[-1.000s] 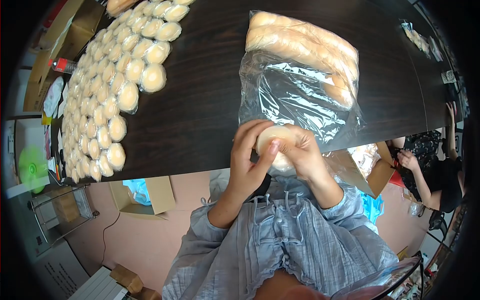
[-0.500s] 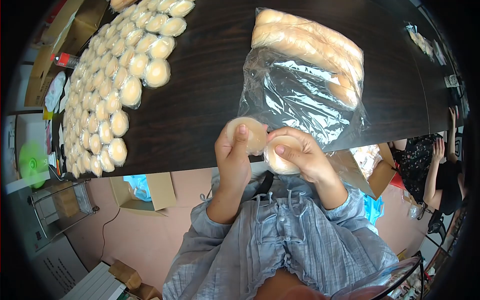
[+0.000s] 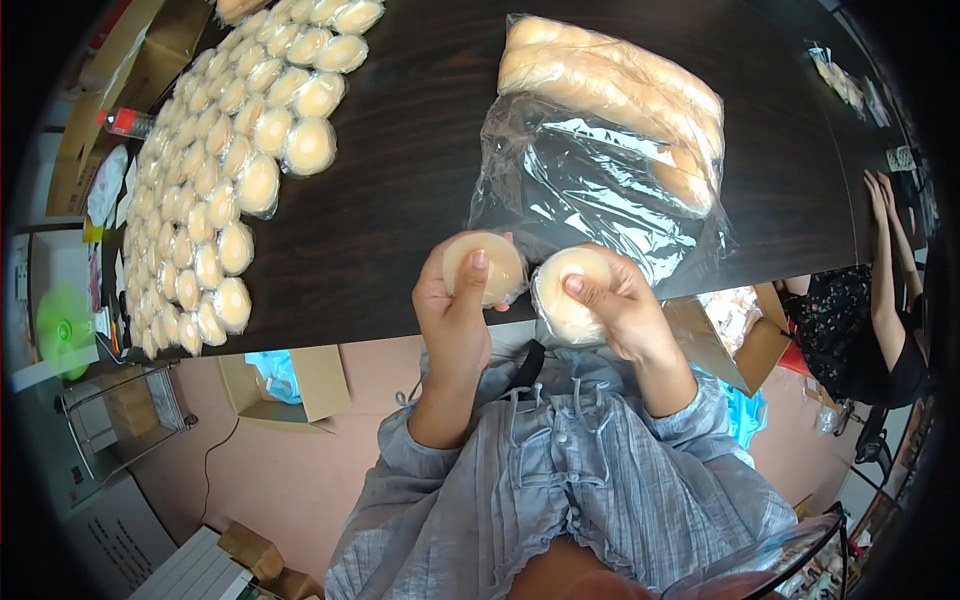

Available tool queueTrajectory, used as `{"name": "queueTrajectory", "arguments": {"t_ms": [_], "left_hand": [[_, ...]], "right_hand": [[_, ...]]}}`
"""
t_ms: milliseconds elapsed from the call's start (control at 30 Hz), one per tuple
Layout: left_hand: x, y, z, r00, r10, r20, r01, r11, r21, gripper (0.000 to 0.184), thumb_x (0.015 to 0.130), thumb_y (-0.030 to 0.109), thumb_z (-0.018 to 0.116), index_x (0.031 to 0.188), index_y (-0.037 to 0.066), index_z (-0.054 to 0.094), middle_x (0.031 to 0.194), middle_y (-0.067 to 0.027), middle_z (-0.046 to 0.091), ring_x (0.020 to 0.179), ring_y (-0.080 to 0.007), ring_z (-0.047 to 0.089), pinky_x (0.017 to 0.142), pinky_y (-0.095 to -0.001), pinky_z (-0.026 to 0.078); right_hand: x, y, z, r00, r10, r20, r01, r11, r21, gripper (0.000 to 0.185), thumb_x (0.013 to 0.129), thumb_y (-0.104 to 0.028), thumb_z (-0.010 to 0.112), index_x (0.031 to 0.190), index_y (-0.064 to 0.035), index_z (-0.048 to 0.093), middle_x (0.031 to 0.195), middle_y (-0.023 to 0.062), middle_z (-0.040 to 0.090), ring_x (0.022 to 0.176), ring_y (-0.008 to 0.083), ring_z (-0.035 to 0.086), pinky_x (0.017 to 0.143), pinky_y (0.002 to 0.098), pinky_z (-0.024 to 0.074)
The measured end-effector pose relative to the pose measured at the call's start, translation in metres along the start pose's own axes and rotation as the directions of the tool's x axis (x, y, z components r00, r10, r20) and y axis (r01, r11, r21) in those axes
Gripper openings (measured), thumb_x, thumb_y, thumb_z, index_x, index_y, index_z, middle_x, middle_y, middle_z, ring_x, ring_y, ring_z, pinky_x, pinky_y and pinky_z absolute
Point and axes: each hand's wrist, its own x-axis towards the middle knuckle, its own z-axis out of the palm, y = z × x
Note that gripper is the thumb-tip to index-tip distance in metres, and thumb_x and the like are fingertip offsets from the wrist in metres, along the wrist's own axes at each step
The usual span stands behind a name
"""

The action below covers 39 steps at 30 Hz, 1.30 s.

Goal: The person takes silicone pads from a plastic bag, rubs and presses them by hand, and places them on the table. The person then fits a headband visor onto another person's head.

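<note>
Pinching one pale disc per hand, front and centre at the near table edge. Left disc (image 3: 500, 278) is in the left hand (image 3: 450, 312), right disc (image 3: 560, 307) in the right hand (image 3: 635, 318). Each thumb presses the flat face; fingers go behind, probably so the slick film doesn't slide. Fingertip contact at the back is mostly hidden, so can't call how firm it is. Both faces point up at the wearer, likely for a clear view.

From the hands: clear bag (image 3: 590, 190) at 1 o'clock, rows of pale rounds (image 3: 610, 85) at its far end. Its loose near end lies toward the hands, presumably for easy reach. Wrapped discs (image 3: 210, 185) at 10 o'clock, packed in rows on the table (image 3: 400, 180), likely to save room. Carton (image 3: 765, 350) between 3 and 4 o'clock.

Versus half a second ago: discs were about touching; now there's a gap. Co-worker's arms (image 3: 885, 250) at 3 o'clock now both stretch to the table.
</note>
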Motion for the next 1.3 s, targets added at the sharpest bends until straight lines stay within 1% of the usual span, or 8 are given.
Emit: {"name": "queueTrajectory", "arguments": {"t_ms": [200,367,533,667,833,1000,1200,1300], "left_hand": [[-0.001,0.0,-0.001,1.0,-0.01,0.007,0.009,0.996,0.085,0.029,0.091,0.018,0.051,0.112,-0.002,0.049,0.098,-0.0177,0.061,0.078,-0.02,0.061,0.055,-0.0201,0.045],[-0.005,-0.014,0.008,0.985,0.076,0.156,-0.069,0.996,-0.05,0.033,0.092,0.022,0.047,0.115,-0.002,0.048,0.102,-0.0172,0.061,0.088,-0.0217,0.059,0.074,-0.0255,0.046],[-0.011,0.003,0.017,0.947,0.144,0.286,-0.199,0.965,0.172,0.026,0.091,0.014,0.045,0.112,0.0,0.051,0.102,-0.0119,0.061,0.086,-0.0164,0.055,0.078,-0.0244,0.043],[-0.009,-0.005,0.01,0.935,0.114,0.336,-0.209,0.943,0.26,0.032,0.094,0.023,0.043,0.114,-0.002,0.049,0.104,-0.0186,0.06,0.093,-0.0223,0.057,0.084,-0.0282,0.043],[-0.002,-0.012,0.002,0.983,0.077,0.167,-0.102,0.984,0.149,0.031,0.094,0.021,0.043,0.115,-0.002,0.048,0.104,-0.0197,0.06,0.093,-0.0215,0.057,0.082,-0.0274,0.044],[0.002,0.006,0.0,0.999,0.047,0.004,-0.047,0.993,-0.106,0.033,0.094,0.021,0.043,0.118,-0.001,0.044,0.105,-0.0192,0.058,0.093,-0.0209,0.057,0.08,-0.0278,0.044],[0.001,0.005,0.01,0.999,0.034,0.011,-0.034,0.999,-0.016,0.03,0.094,0.013,0.038,0.121,0.001,0.042,0.108,-0.0145,0.055,0.082,-0.0168,0.056,0.071,-0.0237,0.045],[0.0,-0.016,0.007,0.977,0.176,0.122,-0.191,0.973,0.128,0.032,0.094,0.016,0.04,0.123,0.002,0.039,0.107,-0.0177,0.054,0.087,-0.0195,0.057,0.067,-0.0229,0.045]], "right_hand": [[0.002,0.001,0.002,0.993,-0.093,-0.073,0.081,0.983,-0.162,0.02,0.079,-0.009,0.067,0.094,0.0038,0.062,0.069,0.0075,0.062,0.054,0.0099,0.055,0.048,0.0164,0.043],[0.003,0.001,0.012,0.981,-0.179,0.071,0.191,0.855,-0.483,0.016,0.08,-0.015,0.068,0.076,0.0006,0.066,0.056,0.0008,0.056,0.048,0.0057,0.045,0.043,0.0176,0.0361],[0.008,0.001,0.013,0.974,-0.214,0.071,0.215,0.79,-0.574,0.019,0.08,-0.015,0.068,0.069,0.0005,0.065,0.052,-0.0005,0.052,0.046,0.0045,0.039,0.042,0.0176,0.0314],[0.008,-0.002,0.013,0.984,-0.17,0.06,0.17,0.766,-0.62,0.015,0.08,-0.013,0.067,0.076,0.0012,0.065,0.057,0.0001,0.055,0.048,0.0046,0.042,0.043,0.0171,0.033],[0.008,0.01,0.008,0.977,-0.126,0.171,0.152,0.978,-0.145,0.015,0.081,-0.012,0.065,0.083,0.0024,0.063,0.063,0.001,0.057,0.051,0.005,0.044,0.045,0.0167,0.0342],[0.004,-0.002,0.006,1.0,0.023,0.004,-0.022,0.991,-0.131,0.014,0.082,-0.005,0.062,0.093,0.0038,0.061,0.068,0.0033,0.06,0.053,0.0054,0.047,0.047,0.0155,0.0355],[0.005,-0.009,0.008,1.0,-0.006,-0.003,0.005,0.978,-0.206,0.012,0.081,-0.004,0.062,0.091,0.0037,0.061,0.068,0.0042,0.06,0.055,0.0063,0.049,0.049,0.0158,0.0377],[0.009,-0.004,0.012,0.992,-0.112,0.062,0.128,0.861,-0.492,0.012,0.081,-0.008,0.063,0.086,0.0028,0.062,0.067,0.004,0.06,0.054,0.0067,0.048,0.048,0.0168,0.0382]]}}
